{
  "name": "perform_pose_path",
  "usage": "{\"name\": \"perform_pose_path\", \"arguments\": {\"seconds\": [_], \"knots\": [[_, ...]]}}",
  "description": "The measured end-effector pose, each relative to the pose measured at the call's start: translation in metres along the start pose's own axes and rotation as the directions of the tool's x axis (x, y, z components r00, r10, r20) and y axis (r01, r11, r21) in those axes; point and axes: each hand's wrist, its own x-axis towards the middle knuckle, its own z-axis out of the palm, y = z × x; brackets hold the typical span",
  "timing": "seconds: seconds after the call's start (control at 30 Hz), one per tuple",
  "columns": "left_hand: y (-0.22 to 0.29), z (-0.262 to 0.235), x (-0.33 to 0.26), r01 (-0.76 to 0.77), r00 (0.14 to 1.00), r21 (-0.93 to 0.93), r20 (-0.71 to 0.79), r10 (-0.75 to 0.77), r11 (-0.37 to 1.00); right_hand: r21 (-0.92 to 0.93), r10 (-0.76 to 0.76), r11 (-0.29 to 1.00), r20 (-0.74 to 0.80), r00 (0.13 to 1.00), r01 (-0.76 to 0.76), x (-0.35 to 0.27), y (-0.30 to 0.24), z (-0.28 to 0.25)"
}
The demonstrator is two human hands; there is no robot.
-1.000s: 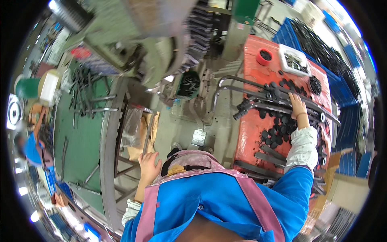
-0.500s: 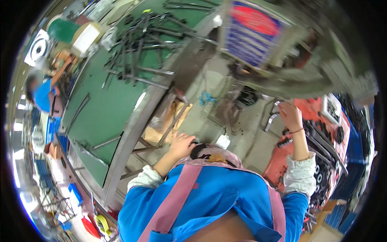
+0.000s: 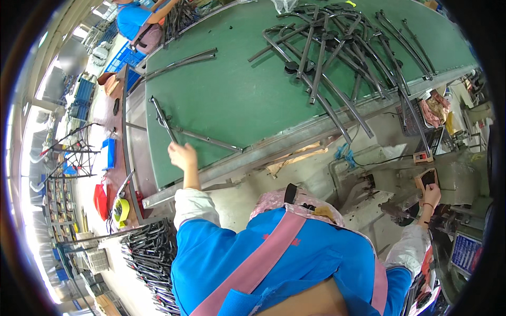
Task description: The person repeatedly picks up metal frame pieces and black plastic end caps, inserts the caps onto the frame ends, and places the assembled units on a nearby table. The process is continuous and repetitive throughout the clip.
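Over the near left corner of the green table (image 3: 232, 79), my left hand (image 3: 183, 157) has its fingers closed at the lower end of a dark metal tube (image 3: 162, 118). That tube lies at an angle to a second tube (image 3: 208, 139), and the two seem to meet at a joint. Far to the right, my right hand (image 3: 431, 196) is at a small tan-edged box (image 3: 426, 179) with a dark inside, beside machinery. Its fingers are bent together against the box edge; what they pinch, if anything, is too small to make out.
A heap of dark tube frames (image 3: 337, 47) covers the table's right part, some jutting past its metal edge. Two long tubes (image 3: 182, 64) lie at the far left. A co-worker in blue (image 3: 134, 23) stands beyond. Stacked frames (image 3: 153, 258) stand on the floor to my left.
My body has turned left toward the table. My left hand has gone from my waist to the tube. My right hand has left the parts on the red cover and is now by the tan-edged box.
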Motion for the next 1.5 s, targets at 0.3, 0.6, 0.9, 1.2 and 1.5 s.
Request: {"name": "perform_pose_path", "arguments": {"seconds": [0.3, 0.6, 0.9, 1.2, 1.5], "knots": [[0.005, 0.031, 0.056, 0.298, 0.869, -0.283, 0.476, -0.136, 0.912, -0.124, 0.095, 0.986, -0.158, 0.983, -0.115, -0.005, -0.002, -0.009], [0.18, 0.037, -0.025, 0.318, 0.86, -0.667, 0.502, 0.091, 0.674, 0.069, 0.112, 0.992, -0.123, 0.986, -0.104, -0.02, -0.011, -0.012], [0.251, -0.005, -0.056, -0.444, 0.627, -0.541, 0.382, 0.679, 0.714, 0.749, 0.371, 0.594, 0.07, 0.926, -0.294, -0.129, -0.052, -0.066], [0.458, 0.056, -0.018, -0.55, 0.52, -0.69, 0.157, 0.839, 0.47, 0.959, 0.503, 0.185, 0.094, 0.859, -0.213, -0.21, -0.153, -0.111], [0.526, 0.109, 0.069, 0.329, 0.022, -0.727, 0.643, 0.765, 0.602, 0.798, 0.6, 0.492, -0.023, 0.8, -0.347, -0.202, -0.165, -0.115]]}}
